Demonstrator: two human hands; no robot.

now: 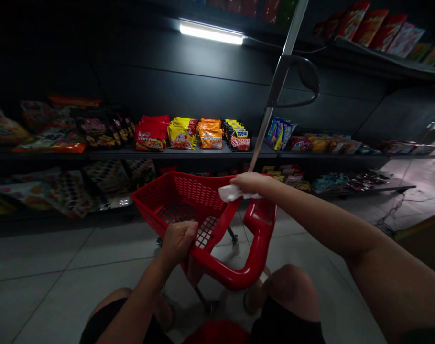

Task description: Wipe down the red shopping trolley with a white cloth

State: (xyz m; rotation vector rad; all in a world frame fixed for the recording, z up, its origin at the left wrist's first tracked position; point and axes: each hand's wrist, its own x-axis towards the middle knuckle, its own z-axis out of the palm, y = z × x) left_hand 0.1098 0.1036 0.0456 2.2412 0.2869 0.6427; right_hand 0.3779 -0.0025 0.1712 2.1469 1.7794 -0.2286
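A red plastic shopping cart (235,277) with a perforated basket and a looped handle stands on wheels in front of my knees. My left hand (179,241) is closed around the near left rim of its basket. On the far right part of the rim, beside the base of the handle, lies my right hand (248,184). Its fingers are bent over a white cloth or tissue (229,193), which is pressed against the red plastic. Through the basket's grid bottom (205,231) the floor shows, and I see nothing lying in it.
A dark shelf (189,154) behind the cart carries several bagged snacks and noodle packs (181,134). More packs fill the lower shelf (106,186). A metal pole (264,129) with a grey loop handle (307,83) slants up behind my right hand. Pale tiles (106,253) cover the floor.
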